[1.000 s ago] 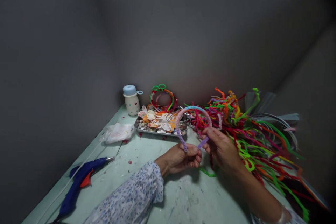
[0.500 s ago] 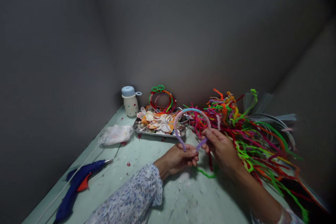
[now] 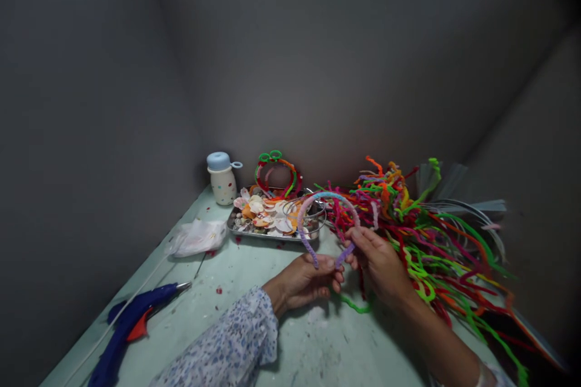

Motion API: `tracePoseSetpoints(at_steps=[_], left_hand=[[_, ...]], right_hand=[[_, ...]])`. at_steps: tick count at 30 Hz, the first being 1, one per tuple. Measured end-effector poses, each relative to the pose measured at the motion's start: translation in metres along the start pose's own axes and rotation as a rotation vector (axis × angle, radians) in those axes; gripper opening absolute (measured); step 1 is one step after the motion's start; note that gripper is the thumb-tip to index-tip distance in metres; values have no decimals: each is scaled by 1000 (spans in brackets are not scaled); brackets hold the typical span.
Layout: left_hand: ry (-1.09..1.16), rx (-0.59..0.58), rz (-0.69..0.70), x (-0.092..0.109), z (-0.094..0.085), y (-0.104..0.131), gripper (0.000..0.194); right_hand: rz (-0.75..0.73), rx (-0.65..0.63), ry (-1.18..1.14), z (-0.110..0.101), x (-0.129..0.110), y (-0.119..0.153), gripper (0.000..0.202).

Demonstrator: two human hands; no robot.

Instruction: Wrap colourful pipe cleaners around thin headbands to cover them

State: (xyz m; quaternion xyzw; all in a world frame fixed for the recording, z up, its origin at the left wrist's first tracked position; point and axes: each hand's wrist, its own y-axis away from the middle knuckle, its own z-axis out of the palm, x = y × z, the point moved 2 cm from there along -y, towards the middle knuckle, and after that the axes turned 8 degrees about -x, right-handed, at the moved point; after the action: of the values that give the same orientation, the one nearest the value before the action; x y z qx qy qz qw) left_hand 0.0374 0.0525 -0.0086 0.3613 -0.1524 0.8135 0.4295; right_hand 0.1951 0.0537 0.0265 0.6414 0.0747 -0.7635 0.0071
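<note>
A headband wrapped in fuzzy pink, blue and purple pipe cleaner stands arched between my two hands. My left hand pinches its purple end low down, thumb on top. Higher up on the right leg, my right hand grips the band between thumb and fingers. Part of that leg is hidden behind the right fingers. Beneath the hands, a green pipe cleaner lies on the table.
Behind the hands, a metal tray holds flower pieces and beads, with finished headbands at its back. A heap of coloured pipe cleaners spreads on the right. At left are a blue glue gun, a plastic bag and a bottle.
Both hands keep hold of the headband, with barely any movement. The whole view has shifted slightly, so the items appear a little lower and farther left.
</note>
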Motion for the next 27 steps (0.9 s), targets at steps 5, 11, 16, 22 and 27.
tracePoseSetpoints(at_steps=[5, 11, 16, 22, 27], left_hand=[[-16, 53, 18, -2, -1, -3, 26], [-40, 57, 62, -1, 1, -3, 27], [-92, 53, 17, -1, 1, -1, 32], [13, 126, 97, 9, 0, -5, 48], [153, 255, 452, 42, -1, 0, 56]], right_hand=[[-1, -6, 15, 3, 0, 0, 26], [-10, 0, -35, 3, 0, 0, 27], [5, 9, -38, 0, -1, -1, 27], [71, -25, -37, -9, -12, -2, 28], [198, -156, 102, -16, -14, -5, 32]])
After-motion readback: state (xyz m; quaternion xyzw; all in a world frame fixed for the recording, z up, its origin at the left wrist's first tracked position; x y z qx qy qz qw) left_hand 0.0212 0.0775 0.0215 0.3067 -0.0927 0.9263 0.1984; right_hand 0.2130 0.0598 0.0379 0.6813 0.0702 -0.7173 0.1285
